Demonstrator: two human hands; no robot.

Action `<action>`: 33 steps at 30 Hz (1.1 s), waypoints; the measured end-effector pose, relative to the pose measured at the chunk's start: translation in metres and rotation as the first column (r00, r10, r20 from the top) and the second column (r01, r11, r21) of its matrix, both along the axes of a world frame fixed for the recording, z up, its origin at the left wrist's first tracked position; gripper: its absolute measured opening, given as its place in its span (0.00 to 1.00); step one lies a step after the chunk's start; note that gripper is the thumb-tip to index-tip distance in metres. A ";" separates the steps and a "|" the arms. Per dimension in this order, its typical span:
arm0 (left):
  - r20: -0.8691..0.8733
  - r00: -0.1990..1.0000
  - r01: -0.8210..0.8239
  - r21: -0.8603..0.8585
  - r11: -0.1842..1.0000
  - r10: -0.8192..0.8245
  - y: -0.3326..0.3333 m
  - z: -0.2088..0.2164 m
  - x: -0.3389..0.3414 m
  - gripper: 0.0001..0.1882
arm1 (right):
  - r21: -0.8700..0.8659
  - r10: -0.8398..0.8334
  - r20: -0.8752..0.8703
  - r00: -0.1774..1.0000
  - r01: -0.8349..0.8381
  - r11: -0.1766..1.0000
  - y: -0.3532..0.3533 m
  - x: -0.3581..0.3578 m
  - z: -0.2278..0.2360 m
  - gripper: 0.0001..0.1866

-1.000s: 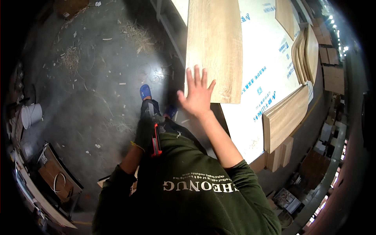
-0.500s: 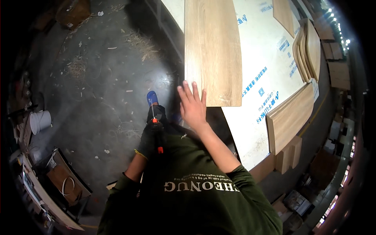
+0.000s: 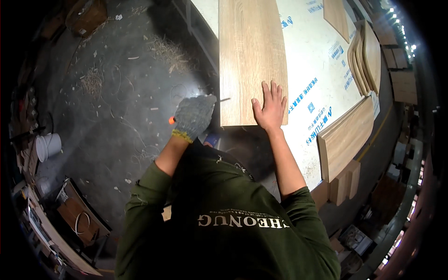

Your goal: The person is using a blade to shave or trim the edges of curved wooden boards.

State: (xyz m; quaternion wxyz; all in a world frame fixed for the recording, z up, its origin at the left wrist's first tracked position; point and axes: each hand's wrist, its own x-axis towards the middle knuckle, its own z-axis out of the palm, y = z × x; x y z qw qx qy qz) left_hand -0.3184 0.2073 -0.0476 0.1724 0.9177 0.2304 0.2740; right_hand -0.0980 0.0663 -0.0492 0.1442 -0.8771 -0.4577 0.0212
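Observation:
My left hand, in a grey glove with a yellow cuff, is closed around a slim hand tool. An orange handle end pokes out on one side and a thin dark metal shaft on the other, its tip at the left edge of a wood-grain board. Whether the tip touches that edge I cannot tell. The board lies flat with one long curved side. My bare right hand rests flat on its near right corner, fingers stretched out.
Beneath the board is a white printed sheet on a work surface. Curved panels and a stack of boards stand to the right. Wood-coloured shavings litter the floor. A white bucket stands at the left.
My left hand has risen from beside my leg to the board's left edge with the tool. My right hand has shifted right across the board, from its left corner to the right one.

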 end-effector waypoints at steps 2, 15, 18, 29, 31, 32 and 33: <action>-0.375 0.927 -0.003 -0.024 1.000 -0.007 0.009 0.011 0.015 0.09 | 0.006 -0.007 0.011 1.000 0.007 1.000 0.001 0.000 0.000 0.36; -0.281 0.947 0.095 -0.219 0.971 -0.156 0.001 -0.001 -0.001 0.12 | 0.035 -0.027 0.018 0.999 0.026 0.999 0.000 -0.003 0.000 0.35; -0.121 0.993 -0.025 -0.194 0.981 0.002 0.002 -0.025 0.009 0.12 | 0.046 -0.014 0.026 1.000 0.013 0.999 0.002 -0.004 0.001 0.34; -0.398 0.884 0.006 -0.514 0.858 -0.244 -0.012 0.019 -0.014 0.07 | -0.017 -0.020 0.012 1.000 0.021 1.000 0.004 -0.004 0.005 0.36; -0.180 0.975 0.077 -0.273 0.959 -0.130 0.000 -0.013 -0.005 0.07 | -0.049 -0.024 0.000 1.000 0.024 0.999 0.003 -0.003 0.006 0.38; -0.145 0.984 0.070 -0.249 0.966 -0.108 0.003 -0.020 0.003 0.08 | -0.068 -0.046 -0.011 0.999 0.045 0.997 0.005 -0.004 0.005 0.39; -0.110 0.990 0.063 -0.223 0.973 -0.089 0.004 -0.025 0.007 0.08 | -0.066 -0.036 -0.015 0.999 0.035 0.997 0.007 -0.008 0.004 0.39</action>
